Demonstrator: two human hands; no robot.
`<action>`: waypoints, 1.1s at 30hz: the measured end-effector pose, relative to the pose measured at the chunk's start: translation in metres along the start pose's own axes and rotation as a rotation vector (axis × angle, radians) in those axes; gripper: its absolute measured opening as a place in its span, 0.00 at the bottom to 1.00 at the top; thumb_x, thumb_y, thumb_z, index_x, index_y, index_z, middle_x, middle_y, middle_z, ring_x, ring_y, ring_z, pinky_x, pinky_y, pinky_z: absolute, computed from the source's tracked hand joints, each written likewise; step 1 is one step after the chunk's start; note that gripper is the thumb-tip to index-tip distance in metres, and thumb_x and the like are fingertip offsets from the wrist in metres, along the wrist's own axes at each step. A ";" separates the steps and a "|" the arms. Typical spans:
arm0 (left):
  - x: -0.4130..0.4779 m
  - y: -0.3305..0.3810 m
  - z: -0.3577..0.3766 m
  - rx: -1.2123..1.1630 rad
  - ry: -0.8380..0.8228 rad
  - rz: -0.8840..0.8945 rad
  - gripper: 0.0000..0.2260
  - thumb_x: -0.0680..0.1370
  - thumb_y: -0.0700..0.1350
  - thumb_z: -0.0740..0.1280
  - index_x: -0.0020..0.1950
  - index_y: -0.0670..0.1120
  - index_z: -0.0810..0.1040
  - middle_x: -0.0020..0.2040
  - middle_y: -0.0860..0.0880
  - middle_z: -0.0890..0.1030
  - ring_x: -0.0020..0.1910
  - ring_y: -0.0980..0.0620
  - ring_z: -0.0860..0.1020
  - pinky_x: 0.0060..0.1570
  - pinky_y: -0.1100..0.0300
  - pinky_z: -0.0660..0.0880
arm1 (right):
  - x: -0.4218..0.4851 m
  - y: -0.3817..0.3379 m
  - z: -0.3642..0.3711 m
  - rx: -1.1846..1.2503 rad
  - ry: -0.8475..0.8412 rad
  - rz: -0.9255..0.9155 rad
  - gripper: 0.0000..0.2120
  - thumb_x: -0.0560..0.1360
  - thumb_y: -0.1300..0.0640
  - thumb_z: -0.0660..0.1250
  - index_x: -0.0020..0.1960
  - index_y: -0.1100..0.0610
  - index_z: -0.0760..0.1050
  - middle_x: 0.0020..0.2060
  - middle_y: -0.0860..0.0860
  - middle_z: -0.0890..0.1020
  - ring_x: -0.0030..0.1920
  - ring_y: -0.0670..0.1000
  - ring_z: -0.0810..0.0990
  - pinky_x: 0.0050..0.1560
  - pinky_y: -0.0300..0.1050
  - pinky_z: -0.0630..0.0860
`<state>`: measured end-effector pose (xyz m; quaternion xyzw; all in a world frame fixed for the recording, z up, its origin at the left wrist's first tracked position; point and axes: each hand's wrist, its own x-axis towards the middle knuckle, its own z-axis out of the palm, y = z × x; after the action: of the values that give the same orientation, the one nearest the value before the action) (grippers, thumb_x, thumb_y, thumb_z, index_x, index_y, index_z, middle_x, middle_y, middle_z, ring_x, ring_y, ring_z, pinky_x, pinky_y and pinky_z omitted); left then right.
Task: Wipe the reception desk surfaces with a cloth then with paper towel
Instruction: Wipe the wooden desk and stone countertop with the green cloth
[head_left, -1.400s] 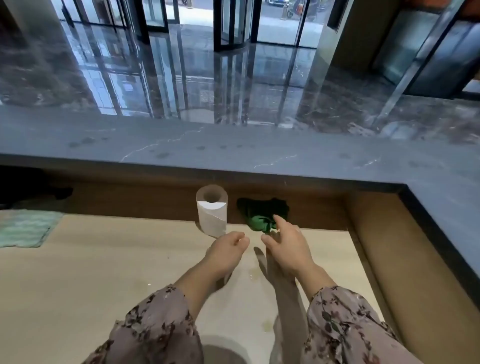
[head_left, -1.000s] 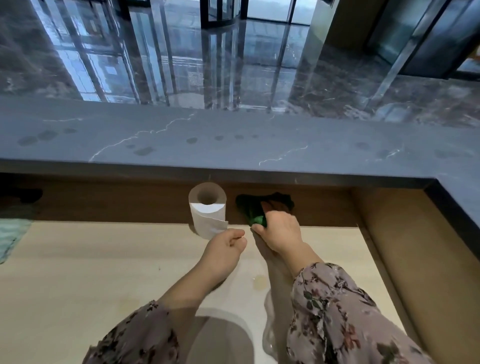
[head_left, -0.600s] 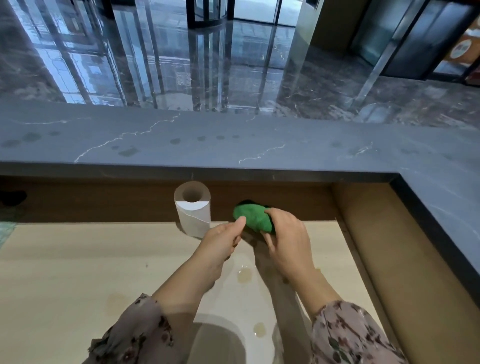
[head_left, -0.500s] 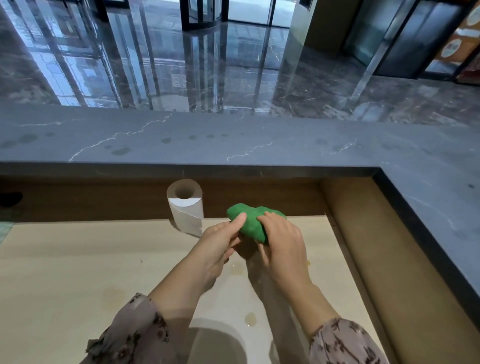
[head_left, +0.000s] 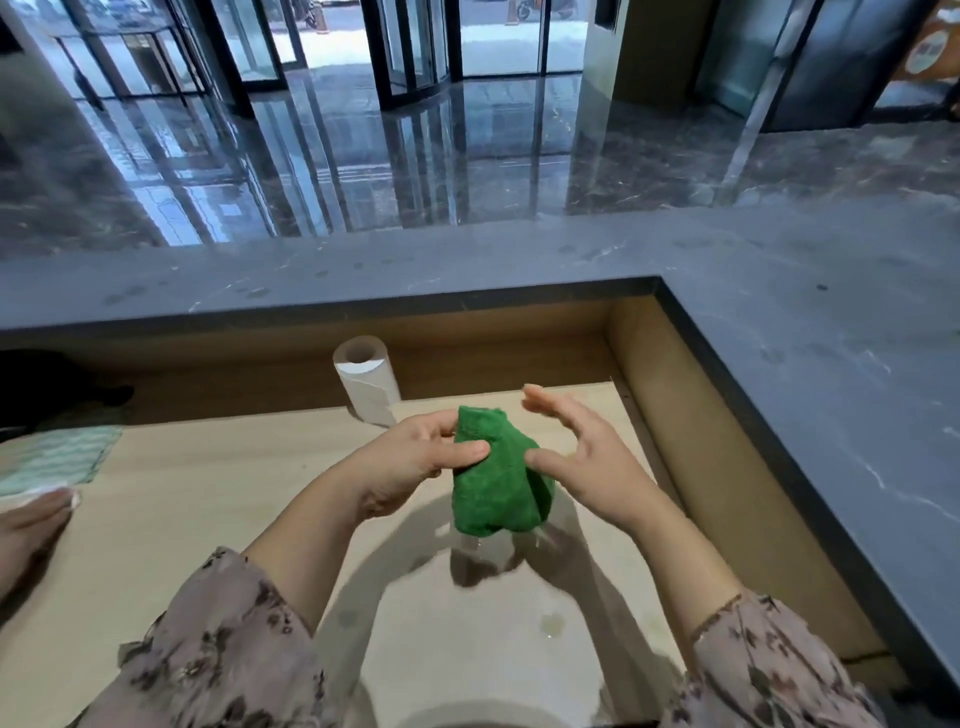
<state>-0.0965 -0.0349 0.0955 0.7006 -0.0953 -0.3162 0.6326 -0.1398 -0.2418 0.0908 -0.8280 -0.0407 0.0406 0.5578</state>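
Reception desk, lobby side: a person in floral sleeves holds a bunched green cloth in the air above the pale wood tabletop, btwn both hands. The left hand pinches the cloth's top edge w/ thumb and fingers. The right hand is spread, fingers straight and blurred, w/ only its thumb pressed to the cloth's side. The cloth hangs clear of the surface, its shadow and a few wet spots on the wood beneath. A paper roll stands upright at the back of the tabletop, behind the cloth and just to its left, near the brown back panel. At far left a pale green striped towel lies flat on the tabletop. A grey stone ledge, white-veined and marked w/ smudges, runs along the back and turns down the right side, higher than the tabletop. Beyond it, a polished dark marble floor mirrors the glass doors and daylight at the lobby entrance.
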 end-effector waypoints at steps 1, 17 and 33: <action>-0.006 0.004 0.005 0.029 -0.019 0.002 0.17 0.74 0.43 0.70 0.62 0.43 0.77 0.56 0.46 0.83 0.53 0.51 0.80 0.51 0.62 0.74 | -0.002 -0.003 -0.002 0.000 -0.071 -0.004 0.25 0.71 0.66 0.69 0.67 0.52 0.72 0.59 0.49 0.77 0.59 0.38 0.73 0.55 0.22 0.66; -0.066 0.023 0.048 0.018 0.092 -0.004 0.24 0.64 0.36 0.77 0.58 0.34 0.77 0.50 0.39 0.83 0.47 0.47 0.82 0.49 0.58 0.79 | -0.062 -0.004 -0.021 0.271 -0.056 0.094 0.06 0.75 0.68 0.64 0.43 0.60 0.69 0.31 0.58 0.67 0.21 0.47 0.65 0.20 0.33 0.62; -0.069 0.057 0.065 0.376 0.202 0.239 0.21 0.70 0.38 0.76 0.60 0.46 0.73 0.34 0.49 0.75 0.35 0.53 0.75 0.38 0.62 0.73 | -0.059 -0.048 -0.024 -0.173 -0.148 -0.226 0.09 0.77 0.56 0.66 0.53 0.57 0.82 0.48 0.55 0.82 0.52 0.47 0.76 0.56 0.49 0.72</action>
<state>-0.1720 -0.0619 0.1721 0.8178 -0.1708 -0.1442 0.5303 -0.1970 -0.2527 0.1451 -0.8579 -0.1778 0.0349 0.4809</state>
